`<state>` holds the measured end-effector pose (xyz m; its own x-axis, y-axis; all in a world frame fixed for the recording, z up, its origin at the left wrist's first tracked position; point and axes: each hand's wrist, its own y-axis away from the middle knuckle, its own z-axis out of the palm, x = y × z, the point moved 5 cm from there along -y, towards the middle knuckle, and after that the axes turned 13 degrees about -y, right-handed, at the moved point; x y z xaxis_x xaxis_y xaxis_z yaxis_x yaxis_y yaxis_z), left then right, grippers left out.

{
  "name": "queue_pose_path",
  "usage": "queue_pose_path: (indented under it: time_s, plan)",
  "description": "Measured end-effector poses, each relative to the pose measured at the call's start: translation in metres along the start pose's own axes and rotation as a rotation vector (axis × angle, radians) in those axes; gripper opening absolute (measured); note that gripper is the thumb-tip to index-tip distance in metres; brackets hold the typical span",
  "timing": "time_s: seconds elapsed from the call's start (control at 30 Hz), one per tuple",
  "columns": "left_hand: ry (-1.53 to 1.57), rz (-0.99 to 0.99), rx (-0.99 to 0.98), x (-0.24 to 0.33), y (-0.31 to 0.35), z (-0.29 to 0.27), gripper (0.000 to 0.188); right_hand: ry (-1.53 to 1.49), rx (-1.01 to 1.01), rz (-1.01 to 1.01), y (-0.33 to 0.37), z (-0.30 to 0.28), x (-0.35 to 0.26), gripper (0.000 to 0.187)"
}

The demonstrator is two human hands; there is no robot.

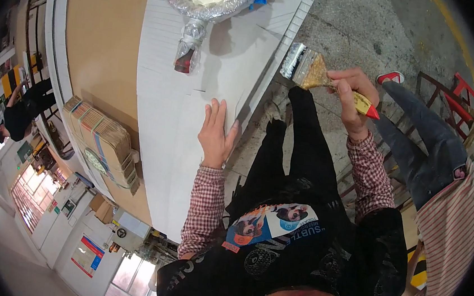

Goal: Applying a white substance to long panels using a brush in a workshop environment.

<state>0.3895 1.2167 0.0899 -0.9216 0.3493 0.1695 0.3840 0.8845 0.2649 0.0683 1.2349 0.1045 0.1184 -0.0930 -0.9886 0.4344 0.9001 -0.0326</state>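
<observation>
My right hand [356,96] grips a wide flat paintbrush [314,71] by its yellow, red-tipped handle. The bristle end points up and left, over the edge of the work surface, with whitish material on its tip. Fingers slightly spread, my left hand [216,132] lies flat on a white sheet [171,153] that covers this side of the table. Beyond it sits a round pan [215,15] wrapped in clear plastic, holding a pale cream substance. Its wrapped handle [186,53] points toward me, and a bit of blue material shows at its right rim.
Left of the sheet, a strapped bundle of folded cardboard [102,147] rests on a brown board [103,35]. At right stands a person in dark trousers [418,135], near a red metal frame [466,103]. Another person [26,107] is far left. Concrete floor [360,29] lies beyond the table edge.
</observation>
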Motion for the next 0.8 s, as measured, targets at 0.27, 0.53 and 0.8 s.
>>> queue_pose_path:
  time_s: [0.27, 0.53, 0.8]
  plan:
    - [0.085, 0.07, -0.032, 0.0, -0.011, -0.009, 0.049, 0.071, 0.02, -0.117, 0.004, 0.009, 0.005, 0.014]
    - [0.056, 0.085, 0.004, 0.005, -0.014, -0.011, 0.05, 0.038, 0.073, -0.035, 0.013, 0.009, 0.001, 0.011]
    - [0.035, 0.096, 0.029, 0.008, -0.016, -0.011, 0.05, 0.034, -0.131, -0.011, 0.035, 0.028, -0.002, 0.011]
